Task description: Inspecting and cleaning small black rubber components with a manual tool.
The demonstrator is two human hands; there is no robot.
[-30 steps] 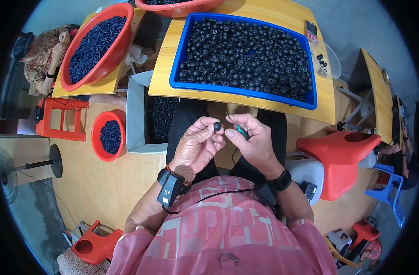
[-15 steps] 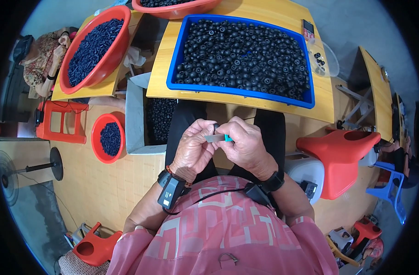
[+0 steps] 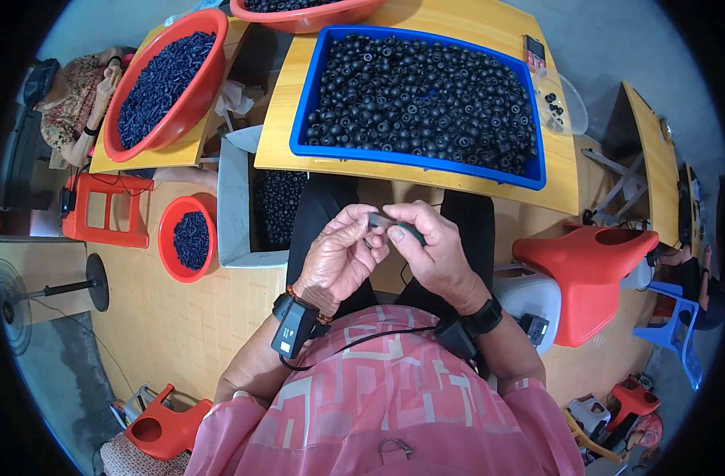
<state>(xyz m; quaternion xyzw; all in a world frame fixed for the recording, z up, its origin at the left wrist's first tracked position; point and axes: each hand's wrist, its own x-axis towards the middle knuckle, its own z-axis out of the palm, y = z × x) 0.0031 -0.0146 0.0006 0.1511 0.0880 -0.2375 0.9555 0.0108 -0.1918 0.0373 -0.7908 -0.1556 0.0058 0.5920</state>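
Note:
In front of my lap, my left hand (image 3: 336, 255) is closed, pinching a small black part (image 3: 373, 218) between thumb and fingertips; most of that part is covered. My right hand (image 3: 436, 252) grips a small knife (image 3: 411, 231) by its green handle. Its short metal blade points left and lies against or very near the black part; actual contact is hard to make out. Beyond both hands, a blue tray (image 3: 418, 161) full of round black parts with holes rests on the yellow table (image 3: 561, 174).
To the left are a cardboard box (image 3: 234, 206) of black parts and a red basin (image 3: 208, 252) of dark strips. A larger red basin (image 3: 211, 87) sits above them. Red stools (image 3: 576, 274) stand at the right. A co-worker (image 3: 75, 107) sits far left.
My right hand has turned, so its thumb now lies along the knife and less green handle shows. The blade has tilted and shifted slightly up. My left hand stays nearly in place.

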